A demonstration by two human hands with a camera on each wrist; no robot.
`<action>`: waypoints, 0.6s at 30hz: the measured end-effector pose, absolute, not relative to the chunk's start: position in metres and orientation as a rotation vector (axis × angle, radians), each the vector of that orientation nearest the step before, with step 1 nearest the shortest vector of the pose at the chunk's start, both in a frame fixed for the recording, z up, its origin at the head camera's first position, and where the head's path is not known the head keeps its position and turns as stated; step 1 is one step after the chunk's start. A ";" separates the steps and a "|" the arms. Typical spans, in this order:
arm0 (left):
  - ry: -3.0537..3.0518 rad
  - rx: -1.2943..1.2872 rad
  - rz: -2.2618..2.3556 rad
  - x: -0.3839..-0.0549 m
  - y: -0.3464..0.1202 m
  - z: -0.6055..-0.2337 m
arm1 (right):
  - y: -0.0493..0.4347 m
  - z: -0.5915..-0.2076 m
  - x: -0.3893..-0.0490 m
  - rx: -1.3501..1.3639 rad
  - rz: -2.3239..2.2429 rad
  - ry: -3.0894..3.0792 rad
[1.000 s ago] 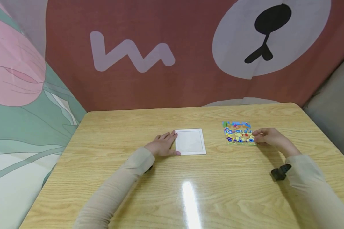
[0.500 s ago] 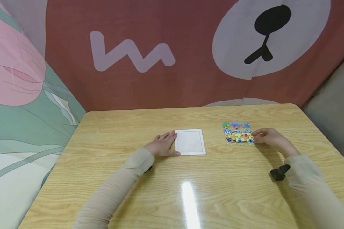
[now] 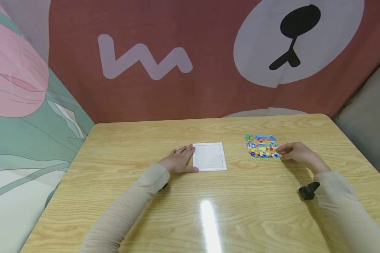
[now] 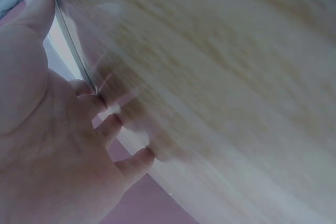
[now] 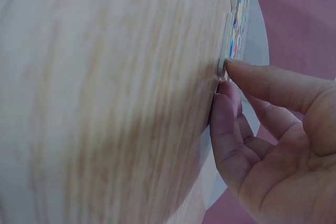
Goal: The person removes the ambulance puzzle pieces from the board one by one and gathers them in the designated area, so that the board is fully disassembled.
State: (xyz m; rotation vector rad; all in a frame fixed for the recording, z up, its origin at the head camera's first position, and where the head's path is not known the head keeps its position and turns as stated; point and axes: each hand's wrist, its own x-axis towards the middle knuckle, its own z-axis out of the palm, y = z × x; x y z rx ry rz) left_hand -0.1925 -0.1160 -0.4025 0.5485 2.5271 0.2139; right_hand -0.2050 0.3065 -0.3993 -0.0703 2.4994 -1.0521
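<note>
The left hand point(image 3: 179, 160) rests on the table at the left side of a white square board with a raised rim point(image 3: 209, 157). Its fingers are spread, fingertips and thumb lying on the rim. In the left wrist view that hand's palm point(image 4: 50, 145) shows, fingertips down at the surface. Right of the board lies a colourful jigsaw puzzle point(image 3: 261, 147) picturing a yellow vehicle, its pieces joined into a rough square. The right hand point(image 3: 296, 154) touches the puzzle's right edge with bent fingers. In the right wrist view its thumb point(image 5: 247, 73) meets the edge of a corner piece point(image 5: 223, 61).
Both hands work on a wood-grain table point(image 3: 145, 140). A brown printed cloth point(image 3: 209, 91) hangs behind its far edge. A grey surface point(image 3: 367, 116) stands at the right. A dark wrist camera point(image 3: 308, 190) sits under the right sleeve.
The right hand has shifted slightly left, its fingertips now overlapping the puzzle's right edge a little more. The left hand and the white board hold their places.
</note>
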 end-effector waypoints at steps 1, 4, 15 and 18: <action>2.527 0.549 0.209 -0.193 -0.116 -0.403 | 0.306 -0.399 -0.205 -0.073 -1.049 2.501; 2.526 0.551 0.210 -0.193 -0.116 -0.404 | 0.307 -0.399 -0.205 -0.068 -1.052 2.499; 2.504 0.554 0.326 -0.191 -0.118 -0.401 | 0.310 -0.402 -0.207 -0.091 -1.036 2.500; 2.506 0.566 0.363 -0.192 -0.119 -0.402 | 0.310 -0.399 -0.207 -0.100 -1.035 2.493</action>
